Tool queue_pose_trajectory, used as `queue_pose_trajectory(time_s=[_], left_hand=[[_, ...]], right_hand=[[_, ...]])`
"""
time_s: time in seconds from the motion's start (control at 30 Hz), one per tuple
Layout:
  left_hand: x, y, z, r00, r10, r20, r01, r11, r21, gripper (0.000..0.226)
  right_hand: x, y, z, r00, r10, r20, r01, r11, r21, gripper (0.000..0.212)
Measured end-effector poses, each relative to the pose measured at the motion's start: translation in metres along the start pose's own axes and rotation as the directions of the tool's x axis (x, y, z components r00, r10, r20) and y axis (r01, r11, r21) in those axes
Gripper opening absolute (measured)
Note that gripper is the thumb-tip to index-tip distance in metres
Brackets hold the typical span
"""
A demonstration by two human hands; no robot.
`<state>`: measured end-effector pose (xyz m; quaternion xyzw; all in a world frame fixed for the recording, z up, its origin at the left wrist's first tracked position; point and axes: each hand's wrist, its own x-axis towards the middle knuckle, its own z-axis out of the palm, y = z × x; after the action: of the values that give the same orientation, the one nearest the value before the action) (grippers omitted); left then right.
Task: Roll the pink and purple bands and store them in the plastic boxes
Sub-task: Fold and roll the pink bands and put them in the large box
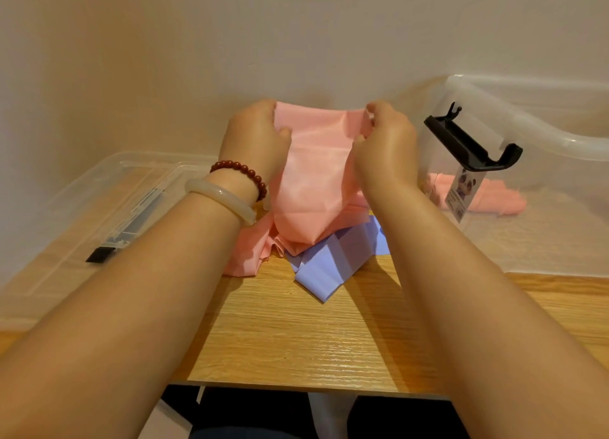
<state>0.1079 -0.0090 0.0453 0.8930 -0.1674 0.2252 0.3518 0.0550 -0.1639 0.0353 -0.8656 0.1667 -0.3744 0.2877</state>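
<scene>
Far left: we see a flat clear plastic piece [99,207] lying on the table at the left middle of the frame. Whether it is a lid or a shallow box we cannot tell.
Left hand: our left hand [255,138] is raised at the upper centre, with fingers and thumb curled round the top left edge of the pink band. A red bead bracelet [244,171] and a pale bangle [220,198] sit on the wrist.
Pink band: the pink band [316,174] hangs between our two hands, and its lower folds rest crumpled on the table.
Purple band: the purple band [336,260] lies loose on the wooden table [296,339], partly under the pink one.
Right hand: our right hand [384,145] pinches the band's top right edge between thumb and curled fingers.
Right side: the clear plastic box [560,141] stands open at the upper right, with a black clip [471,141] and a panda label [464,188] on its near wall.
Inside the box: pink rolls [494,201] lie on the bottom.
</scene>
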Motion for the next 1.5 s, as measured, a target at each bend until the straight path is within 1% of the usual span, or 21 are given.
queue_pose_trajectory(time_s=[0.07,0.17,0.23,0.33,0.37,0.43,0.53,0.6,0.67,0.8,0.83,0.9,0.93,1.0,1.03,1.1,1.2,1.3,1.4,1.43,1.5], left_hand=[[0.000,-0.003,0.000,0.999,0.013,0.041,-0.016,0.996,0.091,0.043],[-0.003,-0.008,-0.001,0.997,0.006,0.071,-0.011,0.998,0.069,0.041],[-0.009,-0.011,-0.001,1.000,0.019,0.014,-0.020,0.999,0.050,0.037],[-0.025,-0.017,0.000,0.989,0.065,-0.133,-0.063,0.998,0.018,0.031],[-0.030,-0.018,0.001,0.984,0.063,-0.166,-0.065,0.998,-0.009,0.029],[-0.041,-0.022,0.003,0.988,0.015,-0.151,-0.023,0.998,-0.054,0.029],[-0.055,-0.021,0.006,0.993,-0.108,0.054,0.112,0.991,-0.072,0.045],[-0.062,-0.019,0.007,0.977,-0.143,0.156,0.169,0.971,-0.170,0.050],[-0.065,-0.017,0.006,0.974,-0.155,0.163,0.199,0.934,-0.296,0.046],[-0.063,-0.015,0.003,0.981,-0.176,0.087,0.195,0.836,-0.513,0.030],[-0.060,-0.014,0.002,0.981,-0.183,0.062,0.186,0.813,-0.552,0.025],[-0.055,-0.013,-0.001,0.985,-0.169,0.021,0.147,0.780,-0.609,0.017],[-0.052,-0.014,-0.002,0.989,-0.147,0.018,0.125,0.761,-0.636,0.017],[-0.050,-0.013,-0.004,0.994,-0.083,0.068,0.107,0.732,-0.673,0.017],[-0.048,-0.013,-0.005,0.993,-0.047,0.104,0.105,0.737,-0.668,0.022],[-0.042,-0.011,-0.005,0.992,0.013,0.122,0.063,0.797,-0.600,0.039],[-0.027,-0.007,-0.011,0.993,0.077,0.094,-0.025,0.887,-0.461,0.054],[-0.010,-0.003,-0.017,0.979,0.138,0.153,-0.093,0.959,-0.268,0.064],[0.008,0.000,-0.018,0.979,0.149,0.136,-0.130,0.982,-0.137,0.061],[0.013,0.000,-0.016,0.986,0.129,0.102,-0.116,0.985,-0.128,0.057],[0.020,-0.002,-0.011,0.995,0.085,0.046,-0.080,0.992,-0.098,0.047]], right_hand=[[-0.002,0.000,0.000,0.999,-0.027,-0.028,0.025,0.997,-0.075,0.039],[-0.007,0.000,-0.004,1.000,-0.023,-0.003,0.022,0.980,-0.199,0.031],[-0.014,0.001,-0.007,1.000,0.005,-0.029,-0.010,0.985,-0.170,0.030],[-0.032,0.010,-0.009,0.985,0.060,-0.160,-0.068,0.997,-0.045,0.023],[-0.038,0.013,-0.009,0.981,0.093,-0.172,-0.095,0.995,-0.002,0.022],[-0.048,0.019,-0.010,0.976,0.190,-0.108,-0.180,0.979,0.096,0.025],[-0.059,0.021,-0.009,0.926,0.353,0.136,-0.378,0.868,0.322,0.031],[-0.062,0.022,-0.006,0.891,0.383,0.245,-0.454,0.788,0.417,0.027],[-0.065,0.020,-0.005,0.905,0.344,0.252,-0.426,0.759,0.493,0.021],[-0.063,0.015,-0.015,0.952,0.258,0.167,-0.306,0.739,0.600,0.011],[-0.062,0.013,-0.019,0.955,0.238,0.178,-0.297,0.726,0.620,0.013],[-0.059,0.010,-0.021,0.957,0.196,0.216,-0.290,0.697,0.656,0.028],[-0.057,0.009,-0.021,0.965,0.175,0.194,-0.260,0.722,0.641,0.032],[-0.053,0.008,-0.021,0.988,0.134,0.078,-0.154,0.832,0.533,0.031],[-0.049,0.008,-0.021,0.993,0.114,0.006,-0.103,0.875,0.472,0.031],[-0.039,0.006,-0.022,0.993,0.074,-0.091,-0.029,0.908,0.418,0.031],[-0.023,0.002,-0.021,0.993,0.057,-0.103,-0.012,0.920,0.391,0.029],[-0.007,-0.004,-0.018,0.989,0.109,-0.103,-0.050,0.889,0.454,0.019],[0.007,-0.009,-0.016,0.984,0.122,-0.129,-0.056,0.904,0.425,0.021],[0.011,-0.010,-0.015,0.987,0.120,-0.110,-0.067,0.917,0.393,0.022],[0.018,-0.012,-0.013,0.994,0.113,-0.004,-0.107,0.955,0.275,0.027]])
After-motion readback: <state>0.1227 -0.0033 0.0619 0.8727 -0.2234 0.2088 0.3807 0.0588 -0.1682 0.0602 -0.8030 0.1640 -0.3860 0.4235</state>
